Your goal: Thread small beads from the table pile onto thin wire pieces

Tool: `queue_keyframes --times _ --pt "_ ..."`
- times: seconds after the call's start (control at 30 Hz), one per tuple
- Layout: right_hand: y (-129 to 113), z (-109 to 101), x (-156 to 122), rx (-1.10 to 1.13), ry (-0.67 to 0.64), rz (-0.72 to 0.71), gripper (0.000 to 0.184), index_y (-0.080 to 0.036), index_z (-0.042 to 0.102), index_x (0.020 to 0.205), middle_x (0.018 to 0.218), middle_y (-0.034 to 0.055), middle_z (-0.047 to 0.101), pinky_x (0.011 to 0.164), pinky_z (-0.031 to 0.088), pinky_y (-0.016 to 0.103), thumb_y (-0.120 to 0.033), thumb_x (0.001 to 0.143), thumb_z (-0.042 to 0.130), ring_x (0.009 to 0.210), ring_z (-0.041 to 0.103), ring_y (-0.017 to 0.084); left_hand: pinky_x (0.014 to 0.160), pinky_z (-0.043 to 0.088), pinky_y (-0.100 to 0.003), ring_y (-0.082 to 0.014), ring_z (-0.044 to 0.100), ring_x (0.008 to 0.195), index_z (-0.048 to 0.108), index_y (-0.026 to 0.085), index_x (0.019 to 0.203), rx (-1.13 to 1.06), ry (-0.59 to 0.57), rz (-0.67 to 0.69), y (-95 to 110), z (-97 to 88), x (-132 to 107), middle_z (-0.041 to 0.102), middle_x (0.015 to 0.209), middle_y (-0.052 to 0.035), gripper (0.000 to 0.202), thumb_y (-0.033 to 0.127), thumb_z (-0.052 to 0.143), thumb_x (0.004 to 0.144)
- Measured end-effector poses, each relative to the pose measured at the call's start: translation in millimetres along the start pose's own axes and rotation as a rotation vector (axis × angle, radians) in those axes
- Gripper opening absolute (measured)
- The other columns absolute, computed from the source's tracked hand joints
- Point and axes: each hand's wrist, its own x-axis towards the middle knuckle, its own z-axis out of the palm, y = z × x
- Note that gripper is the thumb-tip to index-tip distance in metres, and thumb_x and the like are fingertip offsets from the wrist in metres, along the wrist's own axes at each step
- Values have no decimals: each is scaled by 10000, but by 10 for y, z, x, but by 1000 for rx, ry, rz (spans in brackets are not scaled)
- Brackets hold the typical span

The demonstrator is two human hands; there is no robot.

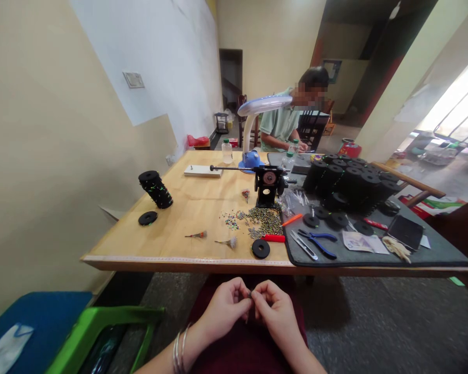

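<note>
My left hand (pixel 223 307) and my right hand (pixel 276 309) meet over my lap, below the front edge of the wooden table (pixel 159 244). Both pinch a tiny dark piece (pixel 250 295) between thumb and fingertips; it is too small to name. Silver bangles (pixel 179 349) circle my left wrist. On the table just beyond lie a heap of small metal pieces and coloured beads (pixel 259 221), a black disc (pixel 260 248), a red-handled tool (pixel 273 238) and two small tufted pieces (pixel 214 239).
A black winding device (pixel 268 184) with a long rod stands mid-table beside a blue desk lamp (pixel 253 130). A grey mat (pixel 374 244) holds blue pliers (pixel 317 240) and several black spools (pixel 351 179). Another person (pixel 288 122) sits at the far end. A green bin (pixel 101 332) stands at my left.
</note>
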Motion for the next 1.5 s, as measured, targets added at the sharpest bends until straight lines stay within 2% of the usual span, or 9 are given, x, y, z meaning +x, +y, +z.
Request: queue_keyframes --times 0.13,0.3,0.43,0.53,0.63,0.77,1.23,1.5 --pt "19 2 8 -34 7 -27 287 -179 550 674 439 -51 511 410 313 191 -437 786 606 388 417 84 448 440 -206 -89 532 439 452 180 641 -8 4 -5 -32 7 14 541 525 52 281 282 712 669" --pt "36 21 16 54 20 15 307 -189 507 667 416 -73 475 380 281 181 -455 756 631 357 378 70 473 462 -214 -90 551 464 466 172 667 -108 7 -33 -24 -1 12 546 560 57 296 279 741 650" --pt "34 30 16 136 11 82 343 -193 484 670 394 -88 455 362 257 172 -490 734 644 331 350 59 541 479 -221 -98 594 539 525 162 796 -270 -39 -112 9 -13 -8 607 644 35 301 251 765 639" --pt "36 30 18 165 -2 111 368 -190 480 675 387 -88 460 359 244 167 -513 721 650 326 349 54 572 484 -234 -111 614 574 558 139 772 -311 -72 -166 30 -12 -15 622 675 10 266 260 760 648" --pt "47 28 24 184 -14 140 397 -185 481 679 385 -85 468 357 233 164 -541 701 657 325 347 51 563 469 -229 -107 600 560 562 130 706 -298 -49 -173 43 -7 -10 607 641 11 242 262 755 644" --pt "58 12 21 200 -24 166 397 -180 489 703 378 -91 461 353 206 159 -546 709 643 322 317 42 547 444 -214 -87 555 540 578 124 705 -271 11 -164 42 -11 3 598 616 15 217 255 741 646" --pt "-51 36 -50 160 -204 307 246 -187 476 633 347 -85 483 321 161 164 -386 723 590 275 280 29 518 376 -215 -82 466 518 579 134 701 -161 71 -77 9 -41 23 539 599 41 209 285 714 649" --pt "-9 45 -19 198 -223 353 196 -185 483 616 322 -88 475 305 141 161 -337 693 581 252 270 27 549 388 -228 -98 474 555 552 145 713 3 100 24 -27 -63 29 528 623 40 131 235 645 689"
